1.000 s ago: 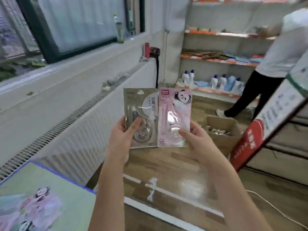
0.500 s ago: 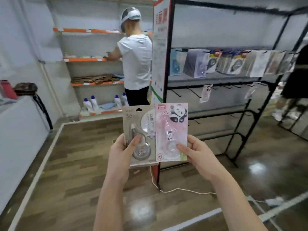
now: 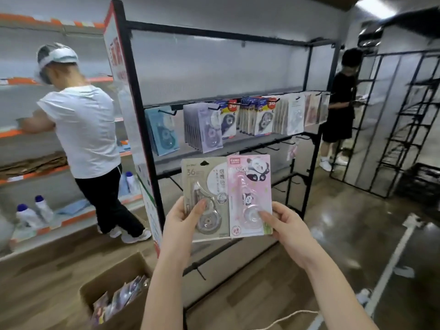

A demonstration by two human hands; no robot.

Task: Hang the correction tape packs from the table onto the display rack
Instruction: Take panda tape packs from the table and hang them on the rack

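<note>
Two correction tape packs are held up side by side in front of the display rack, their inner edges meeting. The grey pack is in the left hand, whose grip is clamped on its lower left corner: the thumb lies across the front over the clear bubble, the fingers are behind the card. The pink panda pack is in the right hand, clamped on its lower right part with the thumb on the front near the round bubble and the fingers behind.

Below the left grip, near the floor, an open cardboard box holds more packs standing on edge. A thin white cord lies on the floor below the right grip.

Just beyond both grips stands the black metal rack. Above the held packs, its hook rail carries hanging rows: a blue pack at the left, a thick lilac row, then dark blue and pale ones running off to the right. The hooks directly behind the held packs' tops look bare, apart from one small card hanging to the right.

Farther left of the left grip, a person in a white T-shirt bends toward orange-edged shelves with white bottles on the lowest one. Farther right of the right grip, a person in black stands beside another black rack.
</note>
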